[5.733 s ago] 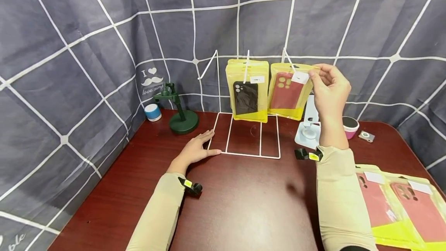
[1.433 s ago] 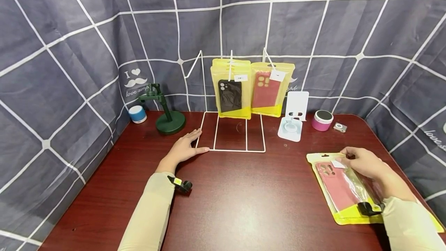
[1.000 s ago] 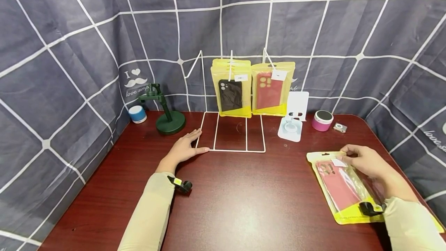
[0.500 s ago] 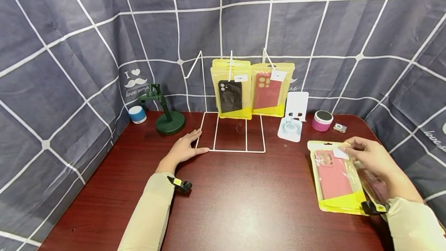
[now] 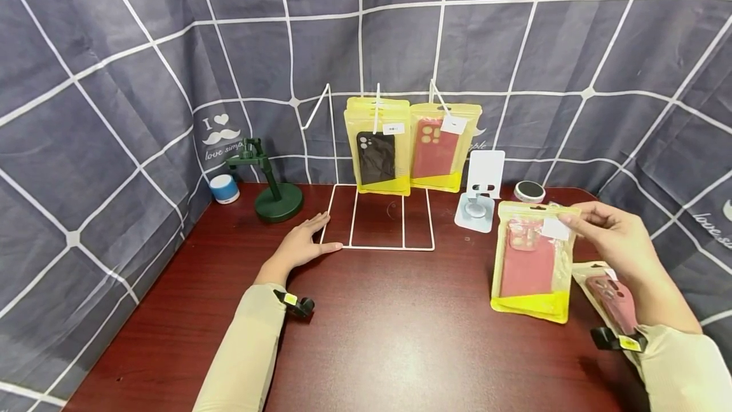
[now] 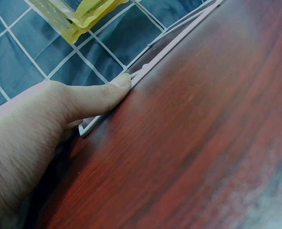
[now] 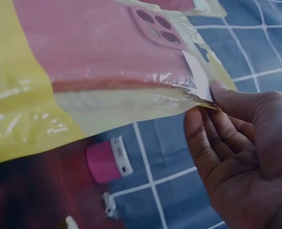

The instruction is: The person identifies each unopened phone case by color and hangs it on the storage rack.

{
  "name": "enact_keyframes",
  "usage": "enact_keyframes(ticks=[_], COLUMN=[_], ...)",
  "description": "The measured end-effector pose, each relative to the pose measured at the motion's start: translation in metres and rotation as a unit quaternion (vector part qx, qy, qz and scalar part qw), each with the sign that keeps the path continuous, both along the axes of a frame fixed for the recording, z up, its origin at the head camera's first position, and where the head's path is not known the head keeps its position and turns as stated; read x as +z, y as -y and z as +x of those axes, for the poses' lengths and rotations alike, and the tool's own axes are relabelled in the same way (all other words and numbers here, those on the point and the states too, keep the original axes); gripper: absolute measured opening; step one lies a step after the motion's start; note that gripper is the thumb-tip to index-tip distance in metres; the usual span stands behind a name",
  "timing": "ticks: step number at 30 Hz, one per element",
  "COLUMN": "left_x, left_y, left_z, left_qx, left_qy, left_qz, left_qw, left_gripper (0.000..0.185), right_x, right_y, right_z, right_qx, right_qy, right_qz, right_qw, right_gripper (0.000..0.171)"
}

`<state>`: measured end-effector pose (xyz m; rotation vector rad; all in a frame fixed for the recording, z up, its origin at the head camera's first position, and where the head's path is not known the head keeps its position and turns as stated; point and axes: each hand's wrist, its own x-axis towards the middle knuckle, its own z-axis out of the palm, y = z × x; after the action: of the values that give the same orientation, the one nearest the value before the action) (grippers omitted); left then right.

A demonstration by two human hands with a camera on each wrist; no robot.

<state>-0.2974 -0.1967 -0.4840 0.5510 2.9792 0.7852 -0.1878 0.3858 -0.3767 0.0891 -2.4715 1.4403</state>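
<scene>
- Right hand [image 5: 614,240] pinches the top corner of a red case packet [image 5: 532,259], lifted off the tabletop [image 5: 400,336] near its right edge.
- Left hand [image 5: 303,248] lies flat, fingers straight, pressing the white wire rack [image 5: 389,248] at the base's front left corner.
- Two hooks are loaded, one's bare; another packet [image 5: 612,297] waits by the right edge.
- Looks like plenty of open room in the middle to carry it across.

At frame centre we see the wire rack [image 5: 389,221] on the table [image 5: 400,336], two hanging packets [image 5: 412,145] above its base. Our left hand [image 5: 303,243] lies at its lower-left corner. At right our right hand [image 5: 612,237] lifts a packet [image 5: 532,259]; another packet [image 5: 612,301] lies below it.
</scene>
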Motion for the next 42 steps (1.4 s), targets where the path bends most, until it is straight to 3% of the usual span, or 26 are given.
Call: enact_keyframes(ticks=[6, 12, 18, 22, 32, 42], left_x=[0.001, 0.0, 0.002, 0.003, 0.001, 0.0], left_y=[-0.001, -0.001, 0.003, 0.003, -0.003, -0.002], left_z=[0.0, 0.0, 0.001, 0.0, -0.003, -0.003], left_qx=[0.0, -0.001, 0.006, 0.01, 0.01, 0.009], left_qy=[-0.001, -0.001, 0.003, 0.007, 0.0, -0.004], left_qz=[-0.002, -0.004, 0.0, 0.001, 0.008, 0.006], left_qw=[1.0, 1.0, 1.0, 0.9999, 0.9999, 0.9999], left_gripper=[0.101, 0.101, 0.103, 0.104, 0.103, 0.102], right_x=[0.014, 0.034, 0.054, 0.067, 0.086, 0.1], right_y=[0.013, 0.033, 0.07, 0.096, 0.137, 0.161], right_z=[0.005, 0.007, -0.004, -0.015, -0.031, -0.043], right_qx=[-0.016, -0.007, 0.043, 0.065, 0.072, 0.093], right_qy=[-0.062, -0.119, -0.166, -0.192, -0.222, -0.234], right_qz=[-0.068, -0.132, -0.231, -0.26, -0.333, -0.411], right_qw=[0.996, 0.984, 0.958, 0.944, 0.914, 0.876], right_gripper=[0.02, 0.019, 0.017, 0.015, 0.018, 0.023])
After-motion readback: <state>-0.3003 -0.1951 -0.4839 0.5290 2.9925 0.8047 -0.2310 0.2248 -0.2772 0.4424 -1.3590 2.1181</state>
